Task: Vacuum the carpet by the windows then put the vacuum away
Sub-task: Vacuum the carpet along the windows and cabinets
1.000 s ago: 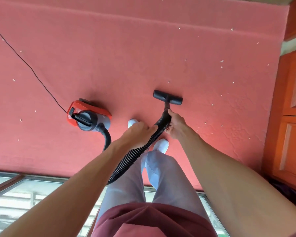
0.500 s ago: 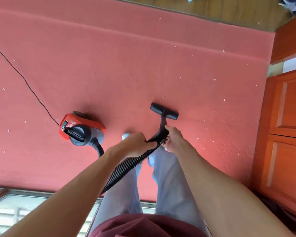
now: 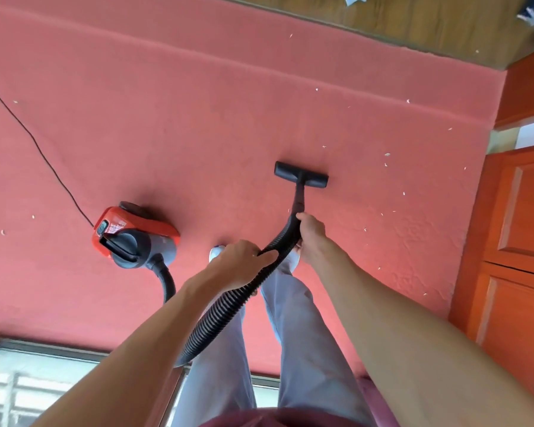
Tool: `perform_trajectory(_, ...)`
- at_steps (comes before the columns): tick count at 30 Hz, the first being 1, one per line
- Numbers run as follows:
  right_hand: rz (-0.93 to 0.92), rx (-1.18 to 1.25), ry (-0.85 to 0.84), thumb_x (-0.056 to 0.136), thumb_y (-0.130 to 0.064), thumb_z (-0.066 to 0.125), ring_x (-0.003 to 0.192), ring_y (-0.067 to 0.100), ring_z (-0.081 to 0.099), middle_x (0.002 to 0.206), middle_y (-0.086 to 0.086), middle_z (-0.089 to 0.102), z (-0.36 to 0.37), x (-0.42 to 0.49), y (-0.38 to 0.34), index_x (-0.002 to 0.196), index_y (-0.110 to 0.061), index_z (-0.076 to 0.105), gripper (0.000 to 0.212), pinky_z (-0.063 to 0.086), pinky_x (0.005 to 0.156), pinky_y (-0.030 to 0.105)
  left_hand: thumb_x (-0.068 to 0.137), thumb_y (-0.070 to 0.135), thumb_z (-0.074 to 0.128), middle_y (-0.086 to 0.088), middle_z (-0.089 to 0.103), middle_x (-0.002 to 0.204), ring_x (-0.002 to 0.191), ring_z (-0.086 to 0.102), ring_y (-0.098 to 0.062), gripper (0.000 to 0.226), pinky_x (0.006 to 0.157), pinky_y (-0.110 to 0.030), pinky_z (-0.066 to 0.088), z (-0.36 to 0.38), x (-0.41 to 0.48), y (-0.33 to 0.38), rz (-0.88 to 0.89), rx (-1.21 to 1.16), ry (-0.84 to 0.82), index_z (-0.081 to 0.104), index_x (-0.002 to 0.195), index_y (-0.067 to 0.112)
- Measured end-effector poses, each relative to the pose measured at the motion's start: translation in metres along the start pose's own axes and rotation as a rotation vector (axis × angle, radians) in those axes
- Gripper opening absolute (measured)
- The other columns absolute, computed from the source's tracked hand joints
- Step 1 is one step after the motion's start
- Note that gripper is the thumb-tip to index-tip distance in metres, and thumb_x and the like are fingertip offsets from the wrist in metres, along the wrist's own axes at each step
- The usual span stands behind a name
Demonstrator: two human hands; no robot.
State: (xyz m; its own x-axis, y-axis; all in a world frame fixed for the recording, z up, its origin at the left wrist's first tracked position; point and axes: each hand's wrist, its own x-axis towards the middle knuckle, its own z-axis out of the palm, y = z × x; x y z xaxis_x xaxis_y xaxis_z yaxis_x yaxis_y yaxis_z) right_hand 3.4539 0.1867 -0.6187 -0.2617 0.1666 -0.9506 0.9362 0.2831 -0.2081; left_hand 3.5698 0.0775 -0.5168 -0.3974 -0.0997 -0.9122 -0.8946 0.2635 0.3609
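**Q:** Hands?

**Me:** My left hand [image 3: 244, 263] was at centre frame, fingers curled over the ribbed hose [image 3: 225, 306] and gripping it. My right hand [image 3: 312, 235] was just to its right and a little higher, closed round the smooth bent end of the hose where it met the tube [image 3: 299, 198]. Both arms came in from the bottom edge.

**Q:** Nozzle?

**Me:** The nozzle [image 3: 301, 175] was above my right hand, right of centre. It lay flat on the carpet [image 3: 198, 118], with its wide bar running left to right and slightly tilted. The tube ran straight down from it to my grip.

**Q:** Vacuum?

**Me:** The vacuum [image 3: 133, 238] was left of centre, sitting on the carpet. It had a red shell and a grey and black front. The hose left its lower end, dipped behind my left forearm, then climbed to my hands. The cord [image 3: 40, 149] ran from its upper left side to the left edge of the frame.

**Q:** Carpet?

**Me:** It was red and filled most of the frame. White specks [image 3: 387, 155] were scattered on it, thickest to the right of the nozzle, with a few at far left.

**Q:** Surroundings?

**Me:** The window [image 3: 43, 380] was in the lower left corner, along the carpet's near edge. An orange wooden cabinet [image 3: 521, 241] ran down the right edge. There was bare wood floor [image 3: 413, 23] at upper right, past the carpet. My pale trousers [image 3: 305, 334] were at bottom centre, and one shoe [image 3: 215, 252] showed just left of my left hand.
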Motion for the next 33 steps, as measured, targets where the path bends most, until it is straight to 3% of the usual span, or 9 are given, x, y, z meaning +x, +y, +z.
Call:
perform_trajectory(6, 0.086, 0.015, -0.009, 0.091, -0.024, 0.054, 0.076, 0.023, 0.059, 0.088, 0.010, 0.063, -0.003, -0.016, 0.041, 0.097, -0.009, 0.063, 0.019, 0.050, 0.067, 0.032, 0.095, 0.045, 0.058, -0.025, 0.074, 0.085, 0.063, 0.073, -0.029, 0.052, 0.055, -0.024, 0.056, -0.013, -0.013, -0.006, -0.083, 0.060, -0.115, 0.068, 0.090, -0.006)
perform_trajectory(9, 0.103, 0.021, -0.072, 0.093, -0.026, 0.059, 0.075, 0.019, 0.059, 0.088, 0.008, 0.064, -0.003, -0.018, 0.044, 0.102, -0.009, 0.062, 0.019, 0.048, 0.057, 0.027, 0.097, 0.046, 0.055, -0.021, 0.075, 0.084, 0.063, 0.074, -0.028, 0.053, 0.058, -0.028, 0.057, -0.013, -0.019, -0.016, -0.076, 0.077, -0.074, 0.069, 0.090, -0.005)
perform_trajectory(12, 0.053, 0.042, -0.076, 0.092, -0.032, 0.065, 0.069, 0.016, 0.058, 0.087, 0.006, 0.064, 0.001, -0.013, 0.035, 0.102, -0.009, 0.063, 0.025, 0.046, 0.052, 0.025, 0.096, 0.051, 0.053, -0.009, 0.076, 0.075, 0.061, 0.074, -0.023, 0.043, 0.070, -0.039, 0.061, -0.012, -0.017, -0.024, -0.027, 0.078, 0.016, 0.070, 0.091, 0.011)
perform_trajectory(18, -0.032, 0.022, 0.022, 0.095, -0.021, 0.057, 0.070, 0.018, 0.057, 0.093, 0.008, 0.061, 0.023, -0.011, 0.044, 0.104, -0.010, 0.060, 0.014, 0.044, 0.052, 0.024, 0.096, 0.043, 0.051, -0.009, 0.075, 0.073, 0.054, 0.072, -0.024, 0.016, 0.060, -0.043, 0.062, -0.016, -0.016, -0.037, 0.115, 0.014, 0.009, 0.065, 0.102, 0.047)
perform_trajectory(21, 0.006, 0.004, 0.101, 0.089, -0.020, 0.059, 0.074, 0.023, 0.060, 0.085, 0.009, 0.062, 0.035, -0.012, 0.080, 0.099, -0.006, 0.062, 0.017, 0.052, 0.057, 0.028, 0.095, 0.042, 0.051, -0.011, 0.075, 0.075, 0.055, 0.072, -0.026, 0.020, 0.060, -0.046, 0.062, -0.024, -0.021, -0.061, 0.104, 0.092, -0.080, 0.071, 0.095, 0.042)
perform_trajectory(24, 0.067, 0.048, 0.102, 0.091, -0.016, 0.057, 0.065, 0.017, 0.054, 0.077, 0.006, 0.056, 0.055, -0.025, 0.128, 0.080, -0.014, 0.053, 0.012, 0.044, 0.043, 0.021, 0.095, 0.044, 0.053, -0.006, 0.070, 0.064, 0.047, 0.066, -0.023, 0.023, 0.054, -0.036, 0.059, -0.038, -0.026, -0.096, 0.069, 0.176, -0.161, 0.071, 0.087, 0.032)
perform_trajectory(27, 0.106, 0.094, 0.110, 0.090, -0.013, 0.056, 0.064, 0.017, 0.054, 0.079, 0.008, 0.056, 0.081, -0.037, 0.172, 0.080, -0.014, 0.053, 0.011, 0.042, 0.037, 0.019, 0.097, 0.038, 0.056, -0.007, 0.066, 0.062, 0.045, 0.062, -0.023, 0.024, 0.047, -0.028, 0.054, -0.050, -0.031, -0.132, 0.034, 0.197, -0.245, 0.072, 0.094, 0.021)
perform_trajectory(31, 0.132, 0.124, 0.136, 0.086, -0.014, 0.057, 0.073, 0.022, 0.061, 0.089, 0.011, 0.063, 0.105, -0.050, 0.214, 0.089, -0.013, 0.061, 0.005, 0.057, 0.064, 0.035, 0.096, 0.038, 0.058, -0.015, 0.069, 0.071, 0.051, 0.067, -0.028, 0.022, 0.048, -0.031, 0.054, -0.065, -0.041, -0.164, -0.019, 0.211, -0.325, 0.072, 0.099, 0.020)
perform_trajectory(33, 0.117, 0.105, 0.160, 0.086, -0.016, 0.059, 0.076, 0.025, 0.061, 0.090, 0.011, 0.064, 0.108, -0.053, 0.221, 0.085, -0.015, 0.062, 0.004, 0.057, 0.067, 0.036, 0.095, 0.039, 0.059, -0.016, 0.071, 0.072, 0.053, 0.068, -0.029, 0.021, 0.052, -0.035, 0.056, -0.068, -0.044, -0.169, -0.037, 0.197, -0.345, 0.070, 0.097, 0.022)
